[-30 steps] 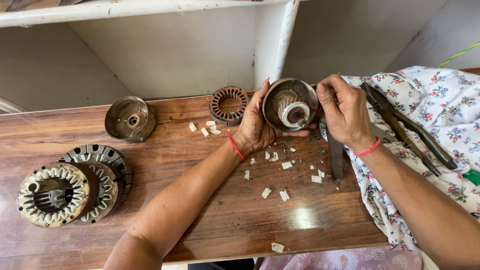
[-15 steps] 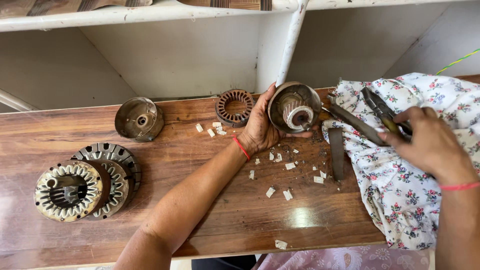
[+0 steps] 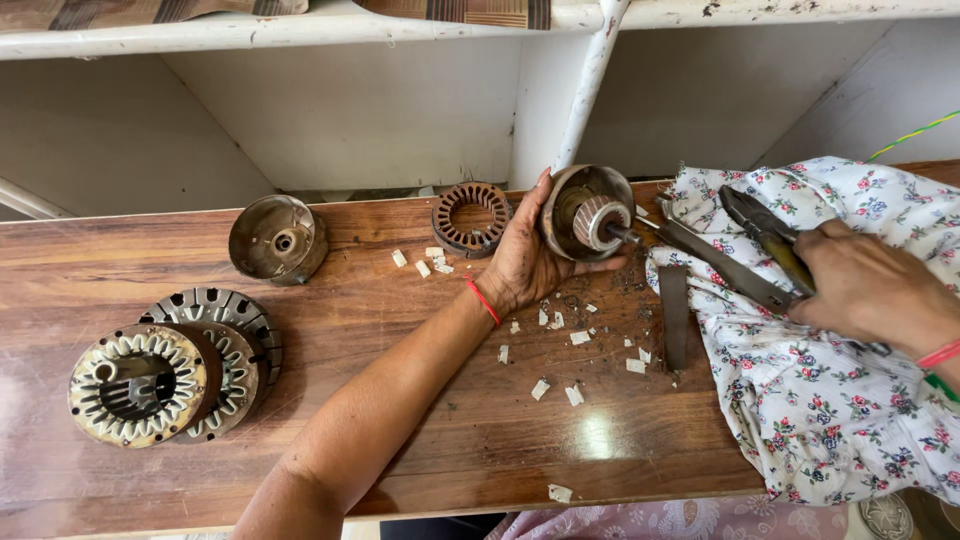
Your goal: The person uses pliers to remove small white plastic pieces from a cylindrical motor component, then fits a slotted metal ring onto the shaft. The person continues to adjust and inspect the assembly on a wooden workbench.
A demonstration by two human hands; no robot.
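Right hand point(image 3: 868, 290) has left the round rusty metal motor housing with the ribbed rotor inside point(image 3: 588, 213), where a second ago it met the left hand at the rim. It has since crossed onto the white floral cloth point(image 3: 820, 400) and now grips the dark metal pliers point(image 3: 775, 245) lying there; half a second ago it was only just closing on them. Left hand point(image 3: 525, 262) now carries the housing alone. Housing tilted slightly, its opening turned more toward the pliers.
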